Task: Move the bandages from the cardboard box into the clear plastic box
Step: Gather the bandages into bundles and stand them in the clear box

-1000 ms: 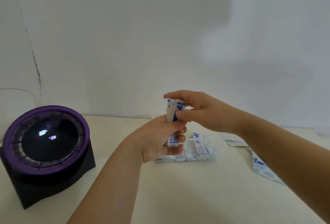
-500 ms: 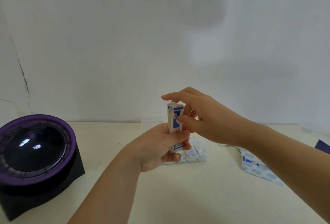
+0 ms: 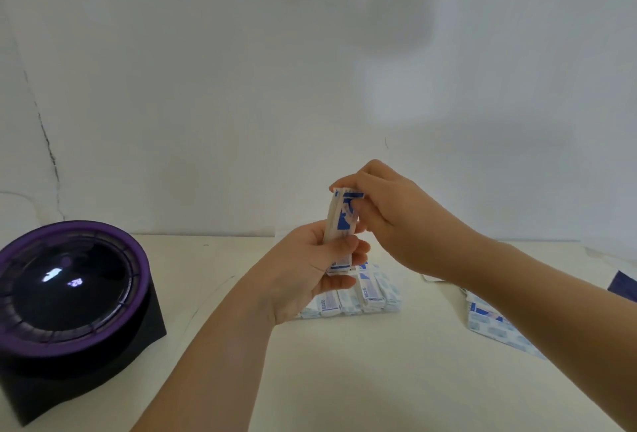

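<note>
A stack of white and blue wrapped bandages (image 3: pixel 341 225) stands upright above the table. My left hand (image 3: pixel 310 269) grips its lower half, thumb across the front. My right hand (image 3: pixel 389 214) pinches the top end of the same stack with curled fingers. Behind and below the hands, rows of more bandages (image 3: pixel 362 297) lie packed side by side on the table; any clear box wall round them is hard to make out. To the right lies a flat blue-and-white bandage packet (image 3: pixel 496 325), partly hidden by my right forearm.
A black device with a purple ring and dark glossy dome (image 3: pixel 65 297) stands at the left on the cream table (image 3: pixel 379 380). A dark blue corner (image 3: pixel 624 288) shows at the right edge. A white wall rises close behind the table.
The view has shifted slightly. My right hand's fingers have curled further over the top of the stack, which has stayed upright in my left hand.
</note>
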The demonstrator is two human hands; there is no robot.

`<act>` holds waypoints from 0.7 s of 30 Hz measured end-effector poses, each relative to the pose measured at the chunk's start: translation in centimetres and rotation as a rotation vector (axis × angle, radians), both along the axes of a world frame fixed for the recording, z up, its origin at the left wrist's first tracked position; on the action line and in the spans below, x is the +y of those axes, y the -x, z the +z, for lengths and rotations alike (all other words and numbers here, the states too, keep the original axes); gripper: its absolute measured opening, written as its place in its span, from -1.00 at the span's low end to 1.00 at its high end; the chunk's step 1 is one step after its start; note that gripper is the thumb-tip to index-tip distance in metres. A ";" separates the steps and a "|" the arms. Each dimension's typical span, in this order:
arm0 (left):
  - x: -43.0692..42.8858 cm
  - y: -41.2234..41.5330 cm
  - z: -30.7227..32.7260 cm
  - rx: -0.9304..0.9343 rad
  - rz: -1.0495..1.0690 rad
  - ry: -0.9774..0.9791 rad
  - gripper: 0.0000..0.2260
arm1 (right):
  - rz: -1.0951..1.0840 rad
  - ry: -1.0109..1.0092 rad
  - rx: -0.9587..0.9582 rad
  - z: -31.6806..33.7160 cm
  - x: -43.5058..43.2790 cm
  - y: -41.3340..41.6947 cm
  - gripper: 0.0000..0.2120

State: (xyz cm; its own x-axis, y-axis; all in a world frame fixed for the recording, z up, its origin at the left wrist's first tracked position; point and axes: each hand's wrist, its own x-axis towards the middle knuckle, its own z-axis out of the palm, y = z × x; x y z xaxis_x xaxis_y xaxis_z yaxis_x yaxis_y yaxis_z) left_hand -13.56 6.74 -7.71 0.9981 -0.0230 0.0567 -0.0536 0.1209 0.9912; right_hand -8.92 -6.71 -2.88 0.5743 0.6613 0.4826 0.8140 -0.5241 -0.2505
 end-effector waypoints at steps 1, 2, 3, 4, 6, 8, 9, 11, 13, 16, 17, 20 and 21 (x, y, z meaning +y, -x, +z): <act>0.0 0.1 0.1 -0.016 0.013 -0.004 -0.89 | -0.009 -0.028 0.028 0.0 0.1 0.0 -0.68; 0.0 0.1 0.2 -0.031 0.016 -0.009 -0.88 | -0.004 -0.075 0.091 0.2 0.2 -0.1 -0.71; 0.0 0.2 0.2 -0.042 0.013 -0.013 -0.86 | 0.018 -0.137 0.191 0.4 0.2 -0.1 -0.75; 0.1 0.2 0.3 -0.049 0.007 -0.012 -0.84 | 0.046 -0.190 0.303 0.7 0.2 -0.2 -0.78; 0.3 0.4 0.5 -0.057 -0.013 0.003 -0.84 | 0.059 -0.164 0.427 1.2 0.1 -0.6 -0.84; 0.5 0.4 0.6 -0.070 -0.030 0.006 -0.85 | 0.058 -0.087 0.503 1.3 0.2 -1.1 -0.88; 0.6 0.4 0.6 -0.082 -0.033 -0.004 -0.84 | 0.075 -0.082 0.555 1.2 0.3 -1.2 -0.88; 0.9 0.3 0.5 -0.110 -0.028 -0.028 -0.83 | 0.128 -0.105 0.620 0.9 0.7 -1.2 -0.90; 1.0 0.1 0.5 -0.119 0.005 -0.044 -0.81 | 0.147 -0.136 0.605 0.5 1.3 -1.2 -0.90; 1.3 -0.4 0.2 -0.148 0.110 -0.149 -0.79 | 0.138 -0.204 0.609 -0.4 2.4 -1.6 -0.88; 1.5 -0.6 0.1 -0.161 0.149 -0.228 -0.78 | 0.126 -0.238 0.635 -0.8 2.8 -2.1 -0.89; 2.9 -1.7 -1.5 -0.124 0.314 -0.582 -0.65 | -0.059 -0.301 0.616 -1.9 3.4 -5.0 -0.91; 3.7 -2.0 -2.2 -0.105 0.394 -0.759 -0.66 | -0.148 -0.261 0.583 -2.3 3.6 -6.0 -0.88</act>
